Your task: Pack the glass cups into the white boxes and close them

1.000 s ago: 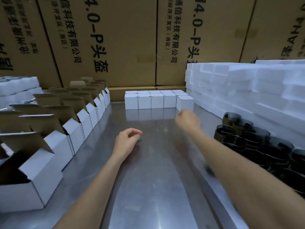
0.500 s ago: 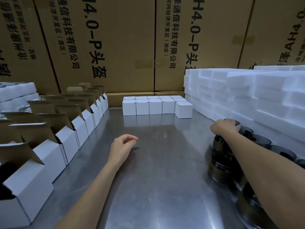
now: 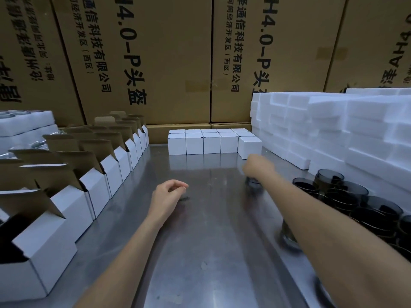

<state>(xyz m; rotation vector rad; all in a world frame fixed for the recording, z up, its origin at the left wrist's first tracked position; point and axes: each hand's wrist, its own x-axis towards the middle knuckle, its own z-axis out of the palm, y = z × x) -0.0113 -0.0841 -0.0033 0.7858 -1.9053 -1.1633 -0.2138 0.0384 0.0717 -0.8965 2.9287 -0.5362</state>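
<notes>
My right hand [image 3: 258,166] grips a dark glass cup [image 3: 253,185] from above by its rim, just over the metal table [image 3: 211,252]; both are blurred. More dark glass cups [image 3: 347,196] stand bunched at the right, partly behind my right forearm. My left hand [image 3: 168,195] hovers over the table's middle with loosely curled fingers and holds nothing. A row of open white boxes [image 3: 97,185] with raised brown flaps lines the left side. Closed white boxes [image 3: 211,142] stand in a block at the back.
White foam blocks [image 3: 333,130] are stacked high along the right, behind the cups. More foam with glassware [image 3: 26,127] sits at the far left. Large printed cardboard cartons [image 3: 155,63] wall off the back.
My right hand reached right into the cup cluster, took hold of one cup and carried it left toward the table's middle. My left hand stayed almost still.
</notes>
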